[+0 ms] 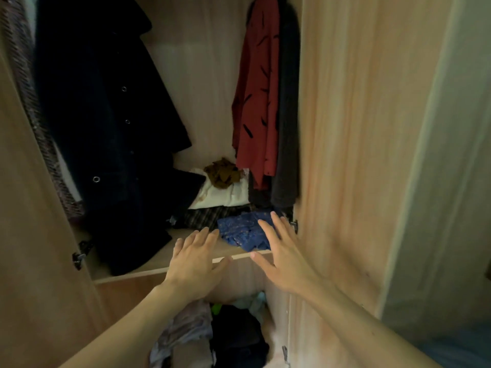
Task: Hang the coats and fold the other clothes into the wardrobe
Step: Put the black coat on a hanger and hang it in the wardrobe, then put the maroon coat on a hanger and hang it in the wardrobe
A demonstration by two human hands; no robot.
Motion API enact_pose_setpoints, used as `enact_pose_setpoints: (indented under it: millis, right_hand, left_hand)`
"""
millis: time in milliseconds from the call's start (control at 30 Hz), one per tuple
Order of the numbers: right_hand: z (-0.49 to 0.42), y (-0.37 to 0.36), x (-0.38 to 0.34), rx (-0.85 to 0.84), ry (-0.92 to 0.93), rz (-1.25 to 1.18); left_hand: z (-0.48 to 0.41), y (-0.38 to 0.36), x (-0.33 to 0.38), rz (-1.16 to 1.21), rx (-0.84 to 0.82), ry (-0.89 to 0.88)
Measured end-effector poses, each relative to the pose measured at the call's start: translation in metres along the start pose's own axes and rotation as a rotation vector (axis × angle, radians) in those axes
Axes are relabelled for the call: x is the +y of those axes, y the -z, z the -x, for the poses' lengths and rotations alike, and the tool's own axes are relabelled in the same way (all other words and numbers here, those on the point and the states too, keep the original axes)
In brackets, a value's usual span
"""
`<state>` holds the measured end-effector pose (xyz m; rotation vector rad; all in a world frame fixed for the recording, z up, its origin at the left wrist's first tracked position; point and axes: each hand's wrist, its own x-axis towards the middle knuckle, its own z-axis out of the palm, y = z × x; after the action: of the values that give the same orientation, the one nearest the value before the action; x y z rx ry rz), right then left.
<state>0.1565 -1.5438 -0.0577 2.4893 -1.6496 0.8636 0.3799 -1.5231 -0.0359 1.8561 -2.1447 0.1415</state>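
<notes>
You are facing the open wardrobe (202, 75), whose pale wood fills nearly the whole view. Its right door (358, 128) stands as a broad panel at three o'clock. A long dark coat (106, 128) with metal snaps hangs from eleven down to eight o'clock, its hem reaching the shelf (183, 239). Behind it, at nine o'clock, a speckled tweed garment (29, 115) hangs against the left door. At one o'clock a red shirt with black dashes (257, 102) hangs beside a dark grey garment (288, 115), which lies against the wardrobe's right wall.

Below the shelf, at six o'clock, a loose pile of clothes (233, 335) sits in the lower compartment.

On the shelf near the centre lies a folded white cloth (225, 195) on top of a dark striped piece. Just in front of that, near the shelf's front edge and the right wall, lies the blue patterned garment (241, 231), folded small.

Your left hand (195, 264) is flat with straight fingers, gripping nothing, its tips just beside the blue garment's left edge. Your right hand (281, 256) is likewise spread, fingers over the garment's right side; you cannot tell whether they press on it.

A crumpled brown cloth (223, 172) rests on the white one.
</notes>
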Motion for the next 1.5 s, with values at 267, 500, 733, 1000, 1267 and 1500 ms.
enact_pose_setpoints:
  millis: [267, 500, 733, 1000, 1267, 1500]
  right_hand:
    - [0.089, 0.04, -0.057, 0.004, -0.172, 0.1]
    - [0.188, 0.069, -0.088, -0.136, -0.367, 0.323]
    - [0.275, 0.116, -0.097, -0.069, -0.568, 0.461]
    - [0.434, 0.176, -0.101, 0.024, -0.821, 0.473]
    - [0.636, 0.23, -0.137, 0.165, -1.103, 0.408]
    - [0.748, 0.263, -0.173, 0.234, -1.346, 0.421]
  left_hand:
    - [0.052, -0.004, 0.001, 0.175, -0.002, -0.168]
    - [0.122, -0.022, 0.028, 0.257, -0.151, -0.289]
    - [0.171, -0.009, 0.087, 0.32, -0.117, -0.499]
    - [0.259, -0.002, 0.197, 0.329, -0.173, -0.753]
    - [0.41, 0.002, 0.303, 0.297, -0.361, -1.006]
    - [0.491, 0.008, 0.377, 0.36, -0.39, -1.187]
